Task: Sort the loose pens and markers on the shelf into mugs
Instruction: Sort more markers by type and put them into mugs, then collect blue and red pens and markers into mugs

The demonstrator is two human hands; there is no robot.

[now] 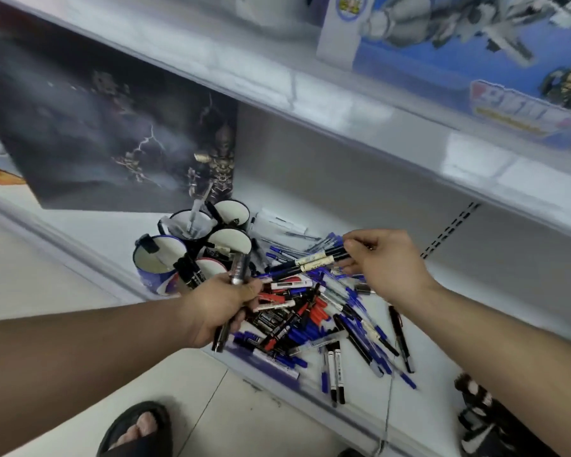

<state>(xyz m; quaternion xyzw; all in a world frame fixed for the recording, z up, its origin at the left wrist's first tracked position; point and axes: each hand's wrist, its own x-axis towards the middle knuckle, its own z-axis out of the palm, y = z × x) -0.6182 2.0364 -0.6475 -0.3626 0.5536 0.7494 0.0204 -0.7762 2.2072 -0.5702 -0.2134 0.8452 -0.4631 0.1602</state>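
A person crouches at a low white shelf [442,301], sorting a heap of loose pens and markers [314,311] that sprawls across the shelf board in blue, red and black. The left hand [218,311] is curled around a small bundle of markers [236,268], among them a silver-barrelled one that juts up from the fist while dark ends poke out below the palm. The right hand [386,262] hovers above the heap, its fingers and thumb pinching the ends of two dark markers with pale labels [317,260], which lie side by side and point left toward the other hand.

Just left of the heap stands a tight cluster of mugs [195,239] with white interiors. The rearmost left mug [188,224] holds what looks like a single pale pen standing upright; the blue-patterned front mug [157,258] has a dark marker leaning at its rim (the contents of the others are too blurred to tell). Behind the mugs a dark boxed item with lightning artwork [112,136] leans against the back of the shelf. On the upper shelf [310,87] sits a blue toy box [475,61]. A sandalled foot [136,430] shows on the tiled floor [244,407] at the bottom, and a second sandal [478,413] at lower right.
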